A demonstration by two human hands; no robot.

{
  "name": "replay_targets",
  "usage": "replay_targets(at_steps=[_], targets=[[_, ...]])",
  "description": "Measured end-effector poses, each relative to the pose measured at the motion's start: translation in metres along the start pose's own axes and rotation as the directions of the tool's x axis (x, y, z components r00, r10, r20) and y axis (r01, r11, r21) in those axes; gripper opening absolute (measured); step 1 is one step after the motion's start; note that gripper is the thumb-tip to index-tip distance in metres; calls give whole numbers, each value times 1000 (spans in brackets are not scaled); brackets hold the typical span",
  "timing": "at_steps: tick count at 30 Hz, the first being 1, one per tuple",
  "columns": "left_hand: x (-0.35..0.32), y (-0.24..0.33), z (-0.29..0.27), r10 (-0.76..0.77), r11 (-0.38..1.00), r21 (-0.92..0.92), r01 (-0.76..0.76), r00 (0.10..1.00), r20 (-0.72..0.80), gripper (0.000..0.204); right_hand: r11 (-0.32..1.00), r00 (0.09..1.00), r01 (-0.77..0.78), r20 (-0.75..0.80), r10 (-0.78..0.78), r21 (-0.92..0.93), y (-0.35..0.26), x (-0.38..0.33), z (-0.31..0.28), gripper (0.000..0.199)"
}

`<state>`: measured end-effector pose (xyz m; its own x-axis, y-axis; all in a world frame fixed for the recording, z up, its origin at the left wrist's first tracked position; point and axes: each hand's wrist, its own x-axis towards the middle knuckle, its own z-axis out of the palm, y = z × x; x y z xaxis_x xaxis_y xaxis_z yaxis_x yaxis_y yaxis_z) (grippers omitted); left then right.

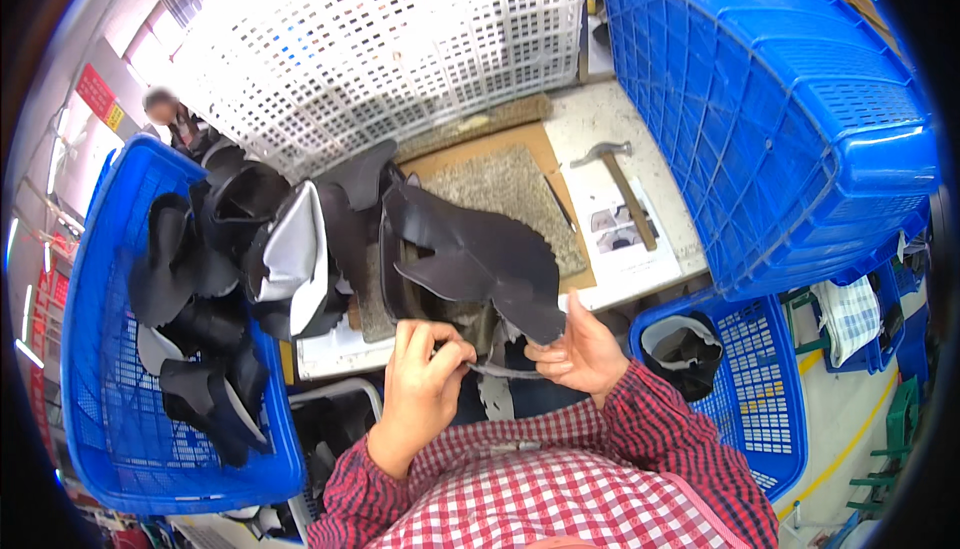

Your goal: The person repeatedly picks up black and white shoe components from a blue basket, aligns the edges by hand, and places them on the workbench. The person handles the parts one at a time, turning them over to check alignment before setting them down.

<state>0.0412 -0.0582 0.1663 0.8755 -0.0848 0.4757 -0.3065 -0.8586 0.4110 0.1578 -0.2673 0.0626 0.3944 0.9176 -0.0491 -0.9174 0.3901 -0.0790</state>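
Observation:
A black leather boot upper point(480, 254) lies across the near edge of the work table, in front of me. My left hand point(425, 374) is closed in a pinch on its near edge, at the pale lining strip. My right hand point(582, 351) holds the same edge farther right, thumb pointing up and fingers curled beneath. The strip runs between the two hands. More black uppers, one showing a white lining point(295, 249), are piled to the left on the table and in the blue basket. The underside of the held upper is hidden.
A blue basket point(95, 349) of uppers stands at left, and another blue basket point(790, 389) with one upper at right. A hammer point(625, 189) lies on a printed sheet beside a worn grey pad point(500, 184). A white crate point(400, 59) and blue crate point(740, 119) stand behind.

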Motion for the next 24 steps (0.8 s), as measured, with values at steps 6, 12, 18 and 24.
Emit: replay_targets(at_steps=[6,12,18,24], targets=[[4,-16,-7,-10,999,-32,4,985,-171,32,820,936,281,47,-350,498,-23,17,17,37],[12,-24,0,37,999,-4,-38,985,-168,34,482,734,679,517,-440,-554,-23,38,56,68],[17,-28,10,65,998,25,-62,985,-160,35,-905,748,282,664,0,-317,-37,53,61,62],[14,-40,19,61,998,-11,-64,985,-163,35,-918,639,260,766,-71,-301,-53,62,37,41]])
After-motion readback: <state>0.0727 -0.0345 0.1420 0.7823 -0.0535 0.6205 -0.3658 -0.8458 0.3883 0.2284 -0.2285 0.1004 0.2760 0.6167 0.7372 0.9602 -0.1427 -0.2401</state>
